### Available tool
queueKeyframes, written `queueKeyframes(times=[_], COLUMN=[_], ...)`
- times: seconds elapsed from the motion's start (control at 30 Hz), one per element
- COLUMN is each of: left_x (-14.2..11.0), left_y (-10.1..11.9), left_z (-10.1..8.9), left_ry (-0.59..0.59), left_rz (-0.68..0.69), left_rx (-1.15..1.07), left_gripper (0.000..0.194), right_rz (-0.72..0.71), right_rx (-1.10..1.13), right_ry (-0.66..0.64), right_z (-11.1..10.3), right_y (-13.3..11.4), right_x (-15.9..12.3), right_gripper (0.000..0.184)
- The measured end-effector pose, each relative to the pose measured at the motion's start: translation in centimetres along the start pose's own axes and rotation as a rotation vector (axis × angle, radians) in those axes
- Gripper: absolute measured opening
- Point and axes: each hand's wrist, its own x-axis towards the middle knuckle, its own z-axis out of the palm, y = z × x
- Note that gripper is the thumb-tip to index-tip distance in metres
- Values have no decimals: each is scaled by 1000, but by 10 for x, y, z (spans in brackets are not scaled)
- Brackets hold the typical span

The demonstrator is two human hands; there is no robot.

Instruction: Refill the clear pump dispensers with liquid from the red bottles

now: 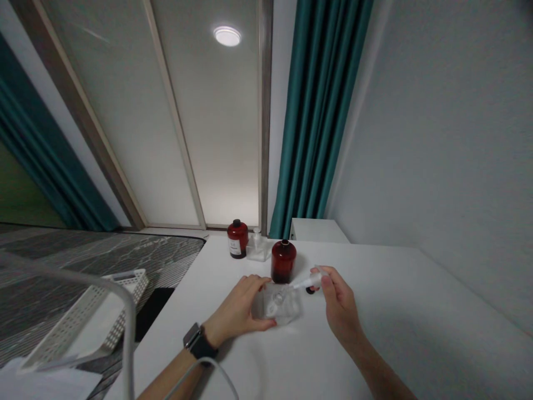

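My left hand (246, 303) is closed around the side of a clear, square-shouldered bottle (280, 304) on the white table, thumb in front and fingers behind. Its round mouth faces up. Between the fingers of my right hand (338, 297) is a translucent white funnel-like piece (311, 280), its narrow tip just by the bottle's mouth; I cannot make out its exact kind. A small black cap (310, 290) lies on the table beside my right fingers. Just behind the clear bottle stands an uncapped amber bottle (283, 262).
Farther back on the table (258, 366) are a labelled amber bottle (237, 240) with a black top and another clear bottle (257, 248). At left sits a white perforated basket (83, 322). A pale curved tube (130, 333) crosses the near left. A wall rises at right.
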Motion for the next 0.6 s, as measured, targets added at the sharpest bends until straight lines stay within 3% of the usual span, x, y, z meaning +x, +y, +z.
queueKeyframes(times=[0.13, 0.37, 0.6], left_x=[0, -1, -1], left_y=[3, 12, 8], left_z=[0, 14, 20], left_ry=[-8, -31, -43], left_rz=[28, 46, 6], left_rx=[18, -136, -211], left_gripper=[69, 69, 67], right_rz=[-33, -214, -90], right_rx=[11, -95, -19], right_ry=[-62, -351, -422], right_z=[2, 15, 23], right_y=[-4, -5, 3], right_x=[-5, -16, -18], right_gripper=[39, 27, 20])
